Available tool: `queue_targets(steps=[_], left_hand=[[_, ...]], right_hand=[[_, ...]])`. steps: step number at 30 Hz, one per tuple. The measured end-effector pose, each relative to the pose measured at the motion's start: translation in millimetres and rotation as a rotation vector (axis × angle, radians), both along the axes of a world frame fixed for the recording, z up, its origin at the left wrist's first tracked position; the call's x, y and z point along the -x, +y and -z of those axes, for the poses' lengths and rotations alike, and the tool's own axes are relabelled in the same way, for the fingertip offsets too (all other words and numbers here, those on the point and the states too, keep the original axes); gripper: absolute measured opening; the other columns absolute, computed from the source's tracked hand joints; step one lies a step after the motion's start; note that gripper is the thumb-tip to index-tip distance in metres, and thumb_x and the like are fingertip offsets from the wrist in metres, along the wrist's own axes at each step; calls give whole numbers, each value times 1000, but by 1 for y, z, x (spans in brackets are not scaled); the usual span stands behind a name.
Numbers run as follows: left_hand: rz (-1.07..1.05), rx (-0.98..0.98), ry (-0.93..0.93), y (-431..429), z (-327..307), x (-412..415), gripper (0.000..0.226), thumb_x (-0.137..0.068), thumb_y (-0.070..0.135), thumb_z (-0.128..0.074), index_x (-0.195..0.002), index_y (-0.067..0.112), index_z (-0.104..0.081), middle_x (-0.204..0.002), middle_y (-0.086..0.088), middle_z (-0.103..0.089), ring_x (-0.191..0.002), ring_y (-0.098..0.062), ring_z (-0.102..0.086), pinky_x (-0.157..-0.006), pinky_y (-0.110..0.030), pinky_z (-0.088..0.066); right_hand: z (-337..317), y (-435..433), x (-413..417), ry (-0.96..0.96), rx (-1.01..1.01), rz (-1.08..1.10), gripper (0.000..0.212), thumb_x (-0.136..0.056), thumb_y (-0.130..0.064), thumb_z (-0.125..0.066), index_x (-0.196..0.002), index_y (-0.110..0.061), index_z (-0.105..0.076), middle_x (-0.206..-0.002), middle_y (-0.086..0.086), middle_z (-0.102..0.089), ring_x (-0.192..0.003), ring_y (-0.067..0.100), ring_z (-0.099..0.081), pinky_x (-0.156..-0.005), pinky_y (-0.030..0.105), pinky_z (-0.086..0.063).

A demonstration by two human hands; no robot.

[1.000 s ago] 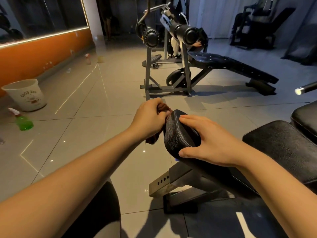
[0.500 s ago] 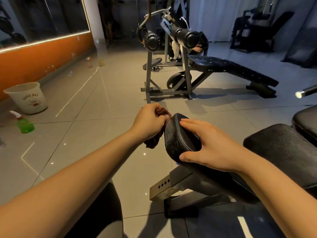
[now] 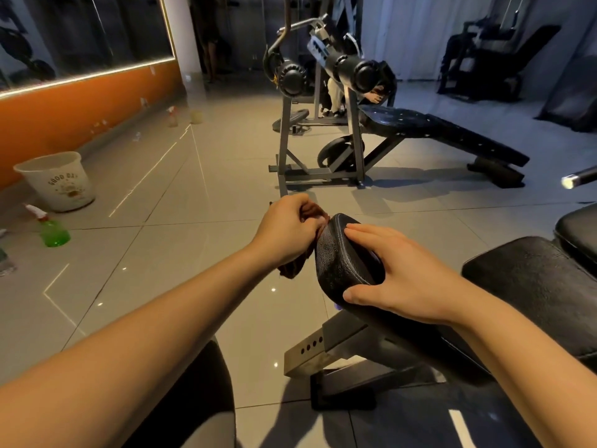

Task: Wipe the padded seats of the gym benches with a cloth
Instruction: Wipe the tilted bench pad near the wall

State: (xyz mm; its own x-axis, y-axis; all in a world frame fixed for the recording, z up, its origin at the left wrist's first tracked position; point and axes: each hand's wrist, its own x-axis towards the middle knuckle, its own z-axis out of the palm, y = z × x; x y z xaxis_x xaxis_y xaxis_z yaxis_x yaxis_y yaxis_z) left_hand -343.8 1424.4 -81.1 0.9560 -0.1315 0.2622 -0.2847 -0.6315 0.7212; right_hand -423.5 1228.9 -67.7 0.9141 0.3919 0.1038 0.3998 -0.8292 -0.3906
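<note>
A black padded bench seat sits tilted on a grey metal frame in the middle of the view. My left hand is closed on a dark brown cloth and presses it against the seat's far left edge. Flat on top of the seat lies my right hand, fingers spread, thumb over the near edge. The cloth hangs partly below my left hand. The bench's larger black back pad lies to the right.
A white bucket and a green spray bottle stand on the tiled floor at left by the orange wall. Ahead is a decline bench with roller pads. Another black pad sits at far right.
Both hands and the seat sit slightly lower in view as the head has tilted. My left hand has shifted a little along the seat's edge with the cloth.
</note>
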Motion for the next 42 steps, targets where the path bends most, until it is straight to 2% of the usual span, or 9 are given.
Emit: queue_targets(steps=[2,6,9,17,23,27,31,37,42], left_hand=[[52,7,0,5,-1,14,4,-95,21,-68,-98,18,-67,-92,4,-70,-91,-14,-65,-87,-42,-56],[181,38,-13,18,6,63,7,-95,20,-69,-91,25,-66,-85,10,-67,-84,-5,-63,-77,-29,-54],[114,3,-63,12,6,52,3,-95,20,-68,-93,22,-66,-87,9,-67,-86,-7,-63,-77,-27,-52],[20,175,130,7,3,11,5,-92,20,-72,-95,18,-68,-91,-2,-72,-92,-20,-69,-88,-45,-58],[145,74,7,14,7,51,6,-95,20,-69,-91,24,-67,-85,8,-68,-84,-9,-65,-77,-29,-54],[-4,36,13,3,4,9,7,-96,22,-68,-99,16,-67,-92,1,-69,-91,-16,-65,-84,-38,-56],[61,46,39,8,2,5,5,-95,22,-69,-97,17,-67,-91,1,-71,-91,-18,-68,-87,-46,-57],[230,80,-30,21,10,66,8,-95,21,-68,-90,26,-67,-84,11,-66,-85,-6,-63,-75,-23,-49],[23,71,8,9,7,16,5,-96,22,-67,-100,19,-67,-93,5,-70,-91,-11,-65,-89,-40,-57]], right_hand=[[-1,0,0,-1,-7,-1,97,-80,-57,-75,-159,-33,-25,-165,-16,-23,-149,7,-22,-123,42,-27],[0,-1,-1,1,-7,-10,97,-81,-57,-75,-160,-33,-25,-165,-16,-22,-149,7,-22,-123,41,-27],[0,-1,-2,-2,-2,-2,96,-80,-56,-76,-159,-32,-26,-165,-15,-23,-149,7,-23,-123,39,-27],[-1,-1,0,-2,-14,-8,96,-80,-54,-77,-159,-32,-26,-165,-16,-23,-148,6,-22,-123,38,-25],[-1,1,-3,-6,-4,-5,96,-80,-55,-76,-159,-32,-27,-165,-15,-24,-148,6,-21,-123,37,-24],[-1,1,-1,-7,-7,0,96,-80,-54,-77,-159,-32,-27,-164,-15,-24,-148,7,-23,-123,40,-27],[-1,0,1,0,-18,-2,96,-80,-54,-77,-159,-33,-25,-165,-16,-23,-149,6,-22,-123,40,-26],[-1,0,-3,-1,2,-1,96,-81,-56,-76,-159,-33,-26,-165,-15,-23,-148,7,-23,-123,39,-27],[0,2,-1,12,0,11,96,-81,-54,-77,-159,-34,-25,-165,-16,-23,-148,8,-24,-122,41,-29]])
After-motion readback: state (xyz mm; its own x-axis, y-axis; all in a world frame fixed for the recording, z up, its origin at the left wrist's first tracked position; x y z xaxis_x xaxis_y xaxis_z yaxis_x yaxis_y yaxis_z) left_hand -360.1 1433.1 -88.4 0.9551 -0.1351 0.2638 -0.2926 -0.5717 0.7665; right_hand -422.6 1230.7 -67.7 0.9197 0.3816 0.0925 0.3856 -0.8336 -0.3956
